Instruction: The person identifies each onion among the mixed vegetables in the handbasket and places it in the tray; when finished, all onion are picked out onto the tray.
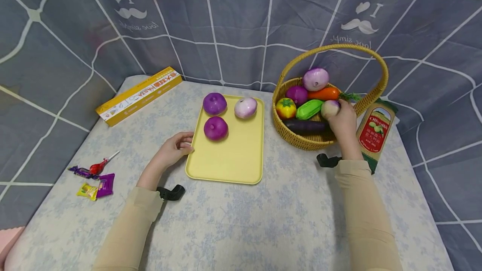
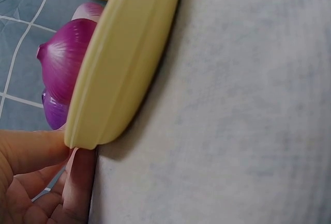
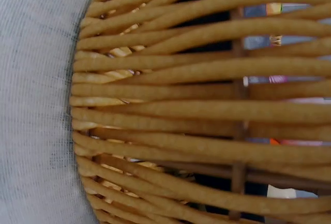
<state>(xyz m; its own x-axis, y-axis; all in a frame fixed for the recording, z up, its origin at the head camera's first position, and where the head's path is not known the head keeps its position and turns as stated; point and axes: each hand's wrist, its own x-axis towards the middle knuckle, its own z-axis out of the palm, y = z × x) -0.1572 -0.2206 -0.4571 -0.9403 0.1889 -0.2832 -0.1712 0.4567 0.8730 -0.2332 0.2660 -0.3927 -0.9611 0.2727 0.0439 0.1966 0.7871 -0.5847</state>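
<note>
My left hand (image 1: pixel 175 149) pinches the left edge of a yellow tray (image 1: pixel 233 158); in the left wrist view the thumb (image 2: pixel 36 149) lies at the rim, with fingers below. On the tray sit two dark purple onions (image 1: pixel 216 128) and a paler purple-and-white onion (image 1: pixel 245 108). Over at the wicker basket (image 1: pixel 301 142), my right hand (image 1: pixel 343 122) reaches inside and holds a round white-and-purple onion (image 1: pixel 329 108), partly covered by the fingers. Basket weave (image 3: pixel 207 110) fills the right wrist view and hides that hand.
Also in the basket are a pale onion (image 1: pixel 316 79), purple onion (image 1: pixel 296 95), carrot (image 1: pixel 324 93), green vegetable (image 1: pixel 309 109), yellow-red tomato (image 1: pixel 286 108) and eggplant (image 1: pixel 305 126). Its tall handle (image 1: pixel 335 47) arches overhead. Around lie an Olivoilà packet (image 1: pixel 375 131), pasta box (image 1: pixel 139 95), candies (image 1: pixel 105 185) and lollipop (image 1: pixel 98 166).
</note>
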